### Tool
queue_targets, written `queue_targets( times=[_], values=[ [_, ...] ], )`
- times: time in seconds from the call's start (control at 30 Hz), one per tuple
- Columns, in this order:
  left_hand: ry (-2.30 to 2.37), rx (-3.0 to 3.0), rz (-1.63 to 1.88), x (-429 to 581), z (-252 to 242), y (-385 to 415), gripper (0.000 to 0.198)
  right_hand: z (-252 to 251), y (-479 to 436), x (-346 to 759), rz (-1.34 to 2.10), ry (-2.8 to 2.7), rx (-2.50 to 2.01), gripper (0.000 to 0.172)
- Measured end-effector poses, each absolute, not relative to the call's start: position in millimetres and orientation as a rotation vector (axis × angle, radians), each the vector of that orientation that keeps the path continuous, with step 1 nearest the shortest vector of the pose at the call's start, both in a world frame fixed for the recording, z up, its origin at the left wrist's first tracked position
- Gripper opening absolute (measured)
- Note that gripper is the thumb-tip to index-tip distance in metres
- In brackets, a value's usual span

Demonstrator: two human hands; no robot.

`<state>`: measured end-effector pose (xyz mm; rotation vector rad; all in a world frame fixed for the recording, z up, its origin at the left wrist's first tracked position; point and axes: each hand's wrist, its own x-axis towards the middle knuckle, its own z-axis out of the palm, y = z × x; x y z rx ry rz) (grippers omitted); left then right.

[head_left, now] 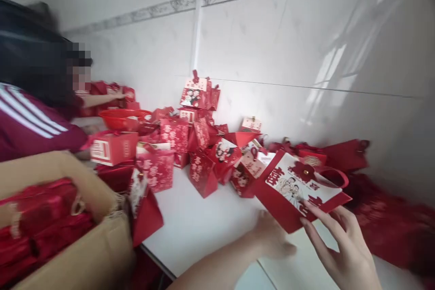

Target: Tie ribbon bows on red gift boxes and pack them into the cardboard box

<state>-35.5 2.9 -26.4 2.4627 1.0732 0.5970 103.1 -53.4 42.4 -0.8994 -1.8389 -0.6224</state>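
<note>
A red gift box (277, 206) with a white illustrated panel, a dark red flower and a looped handle hangs tilted above the white table. My right hand (343, 240) holds it at its lower right, fingertips on the panel. My left hand (272, 235) is just below the box's lower left side, over the table; it is blurred, and its fingers are partly hidden, so its grip cannot be made out. Close behind the box stands a pink and red box (251, 165) among several others.
Many red boxes (174, 133) crowd the white table (200, 217). A cardboard carton (105, 244) with red items stands at the left. Beyond are a red basin (118, 120) and a person in a maroon sleeve (37, 131). A tiled wall rises behind.
</note>
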Motion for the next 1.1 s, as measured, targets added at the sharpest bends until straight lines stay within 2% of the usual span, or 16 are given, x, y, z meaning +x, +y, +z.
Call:
queue_targets(
  times=[0.07,0.13,0.27,0.43,0.73,0.9,1.1],
  values=[
    [1.02,2.534,0.525,-25,-29,8,0.054,51,-53,142,-0.703,-1.749,-1.047,0.028],
    [1.049,2.552,0.542,-20,-33,11,0.044,59,-52,179,-0.689,-1.62,-1.221,0.03],
    [1.055,2.567,0.547,-21,-34,11,0.036,69,-41,233,-0.508,-1.356,-1.454,0.046],
    [1.057,2.577,0.53,-22,-31,9,0.033,52,-18,253,-0.407,-1.364,-1.649,0.064],
    [1.054,2.572,0.528,-19,-36,10,0.04,16,9,236,-0.225,-1.397,-2.031,0.038],
    [1.049,2.562,0.525,-18,-36,10,0.039,-4,16,227,-0.242,-1.414,-2.189,0.038],
    [1.058,2.572,0.519,-19,-32,5,0.042,6,25,221,-0.197,-1.406,-2.365,0.043]
  ],
)
